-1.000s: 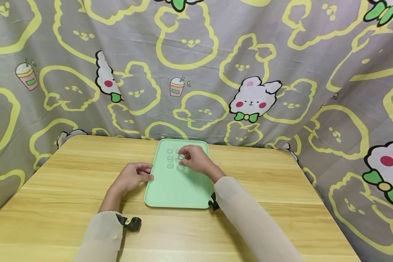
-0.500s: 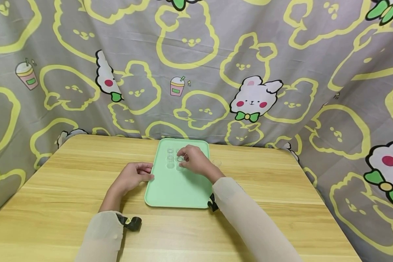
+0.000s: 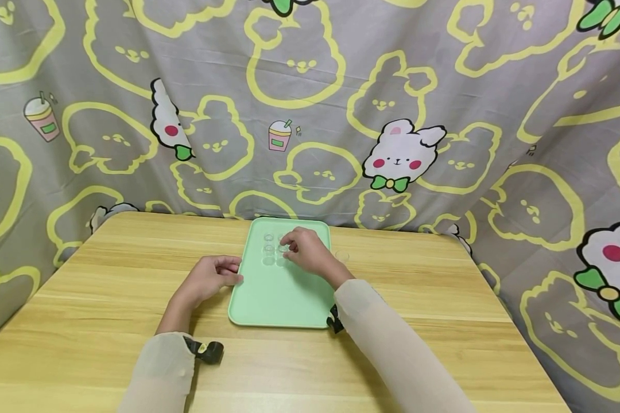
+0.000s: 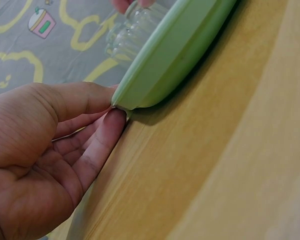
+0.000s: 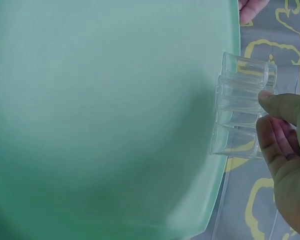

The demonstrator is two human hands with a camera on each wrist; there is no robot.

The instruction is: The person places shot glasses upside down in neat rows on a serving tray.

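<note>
A light green tray (image 3: 279,295) lies on the wooden table. My left hand (image 3: 210,279) pinches its left rim, thumb above and fingers below, as the left wrist view shows. Several small clear cups stand upright in two columns toward the tray's far end; the left column (image 3: 268,250) is in plain sight. With thumb and fingertips my right hand (image 3: 310,250) pinches the rim of a clear cup (image 5: 236,118) in the right column. Beside it, in the right wrist view, other clear cups (image 5: 244,66) stand close together. My right hand hides part of that column in the head view.
Just right of the tray, a clear round object (image 3: 343,256) sits on the table (image 3: 423,287), partly behind my right wrist. A grey patterned curtain (image 3: 310,126) hangs along the table's far edge. Black wrist cameras (image 3: 209,352) are strapped at both sleeves.
The cup in my right hand has shifted slightly left, toward the left column. My right hand has moved a little with it. My left hand stays on the tray rim.
</note>
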